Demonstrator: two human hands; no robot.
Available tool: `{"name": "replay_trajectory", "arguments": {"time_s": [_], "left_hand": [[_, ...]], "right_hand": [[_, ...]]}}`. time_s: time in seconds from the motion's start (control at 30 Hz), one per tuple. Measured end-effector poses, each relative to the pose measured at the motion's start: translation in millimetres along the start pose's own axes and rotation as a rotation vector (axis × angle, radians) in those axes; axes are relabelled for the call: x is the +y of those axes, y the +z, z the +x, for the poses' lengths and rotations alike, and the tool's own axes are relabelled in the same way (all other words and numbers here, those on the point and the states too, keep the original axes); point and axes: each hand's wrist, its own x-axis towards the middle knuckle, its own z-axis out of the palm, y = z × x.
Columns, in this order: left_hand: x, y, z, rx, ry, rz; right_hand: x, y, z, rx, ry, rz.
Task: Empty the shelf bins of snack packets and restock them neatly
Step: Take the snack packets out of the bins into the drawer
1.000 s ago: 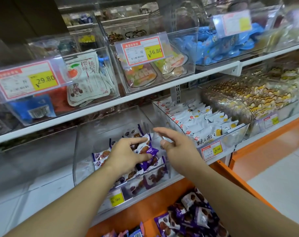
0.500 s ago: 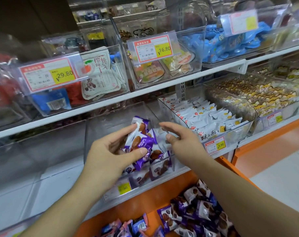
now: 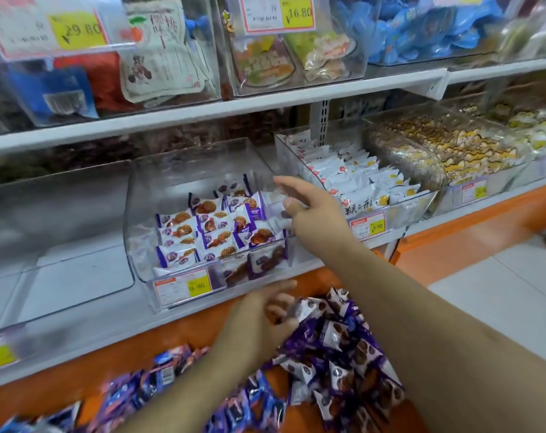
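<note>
- Two heaps of loose snack packets lie on the orange ledge (image 3: 146,342) nearest the camera: a blue and purple heap (image 3: 134,392) toward its left end, blurred, and a purple and white heap (image 3: 337,348) toward its right.
- Left hand (image 3: 265,320) is down at the upper left edge of the purple and white heap, fingers curled into the packets there; motion blur hides whether it has one gripped, so I cannot tell.
- Just above the ledge, on the front edge of the lower white shelf (image 3: 87,326), stands a clear bin (image 3: 146,214) with a price label (image 3: 182,289) on its front lip.
- Inside it, purple packets (image 3: 215,229) lie in neat overlapping rows across the middle and right of its floor; the left part of the floor is bare.
- Right hand (image 3: 315,214) is at the bin's right wall, forefinger stretched out along the top rim, thumb against the wall's near side, holding no packet.
- Left of this bin sits another clear bin (image 3: 56,229) on the same shelf.
- Right of it, a bin of white packets (image 3: 359,179), closely filed, then a bin of brown and yellow packets (image 3: 446,145).
- Farther up, the upper shelf (image 3: 203,110) carries bins with price tags reading 29.80 (image 3: 78,31) and 16.80 (image 3: 298,14), and a bin of blue packets (image 3: 421,29) toward the right.
</note>
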Motion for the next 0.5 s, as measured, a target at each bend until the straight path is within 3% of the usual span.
{"name": "replay_trajectory", "arguments": {"time_s": [0.13, 0.27, 0.37, 0.5], "left_hand": [[16.1, 20.7, 23.0, 0.011, 0.045, -0.067], [23.6, -8.3, -2.0, 0.022, 0.123, 0.042], [31.8, -61.5, -27.6, 0.150, 0.235, 0.186], [24.6, -139.8, -27.1, 0.452, 0.329, 0.355]], "right_hand": [[2.6, 0.3, 2.9, 0.015, -0.017, -0.028], [5.1, 1.3, 5.2, 0.023, -0.017, -0.016], [2.3, 3.3, 4.5, 0.040, -0.025, -0.026], [-1.8, 6.3, -0.4, 0.047, -0.028, -0.070]]}}
